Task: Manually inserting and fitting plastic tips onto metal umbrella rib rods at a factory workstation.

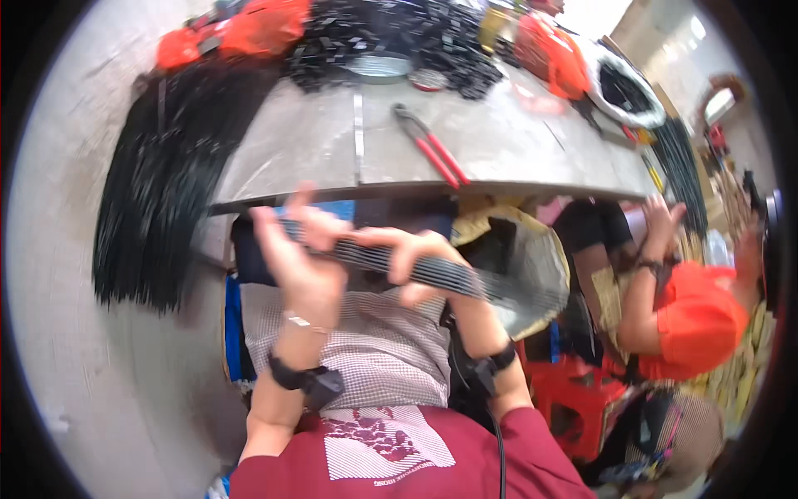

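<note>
A bundle of thin dark strips [449,275] lies slantwise across my lap, just in front of the table edge. My left hand [309,241] grips its left end, the thumb side raised and blurred by motion. Closer to the middle, my right hand [413,258] has its fingers wrapped round the same bundle. The strips' right ends fan out in a blur in front of an open pale sack [540,249]. On the table above my hands lie pliers with red handles [434,148], touched by neither hand.
A heap of small black pieces [332,41] covers the table's [291,141] far side. Long black strips [158,191] hang over its left end. Orange bags [266,29] stand behind. At right sits a co-worker in an orange top [694,320], near a red stool [573,399].
</note>
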A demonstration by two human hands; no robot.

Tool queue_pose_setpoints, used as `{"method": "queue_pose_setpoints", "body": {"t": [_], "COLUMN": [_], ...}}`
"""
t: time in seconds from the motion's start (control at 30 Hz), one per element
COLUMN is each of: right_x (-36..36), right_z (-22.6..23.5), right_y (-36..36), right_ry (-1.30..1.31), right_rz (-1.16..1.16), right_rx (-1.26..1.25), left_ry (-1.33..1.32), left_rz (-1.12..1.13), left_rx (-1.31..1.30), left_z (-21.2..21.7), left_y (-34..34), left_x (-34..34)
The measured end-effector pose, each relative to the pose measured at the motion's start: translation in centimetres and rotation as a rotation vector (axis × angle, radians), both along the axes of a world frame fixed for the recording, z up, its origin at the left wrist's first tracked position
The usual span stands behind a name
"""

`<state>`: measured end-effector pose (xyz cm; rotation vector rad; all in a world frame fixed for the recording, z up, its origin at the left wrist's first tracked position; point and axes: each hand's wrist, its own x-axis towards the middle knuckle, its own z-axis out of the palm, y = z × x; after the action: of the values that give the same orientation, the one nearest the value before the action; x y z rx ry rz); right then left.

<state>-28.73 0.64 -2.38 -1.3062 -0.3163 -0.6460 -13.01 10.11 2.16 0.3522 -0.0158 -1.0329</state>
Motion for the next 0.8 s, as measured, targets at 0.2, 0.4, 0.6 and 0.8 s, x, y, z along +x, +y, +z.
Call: {"method": "queue_pose_setpoints", "body": {"t": [0.2,0.4,0.6,0.8], "right_x": [9.5,8.9,5.1,-0.9], "right_z": [5.2,5.4,2.7,-5.2], "right_y": [6.3,7.9,-1.6,-1.8], "right_ry": [-0.055,0.366,0.395,0.787], "right_rz": [0.266,-0.013,-0.599,-0.21], "right_rx": [0.637,-0.15,-0.136,-0.091], "left_ry": [-0.522,-0.969,-1.084,-1.144], "left_rz": [0.365,0.846,0.737,0.651], "left_rx": [-0.251,0.294,0.223,0.112], "left_z": [7.7,14.9,15.2,15.9], "left_y": [5.9,5.7,6.4,11.9], "left_x": [9.9,9.3,9.0,17.2]}}
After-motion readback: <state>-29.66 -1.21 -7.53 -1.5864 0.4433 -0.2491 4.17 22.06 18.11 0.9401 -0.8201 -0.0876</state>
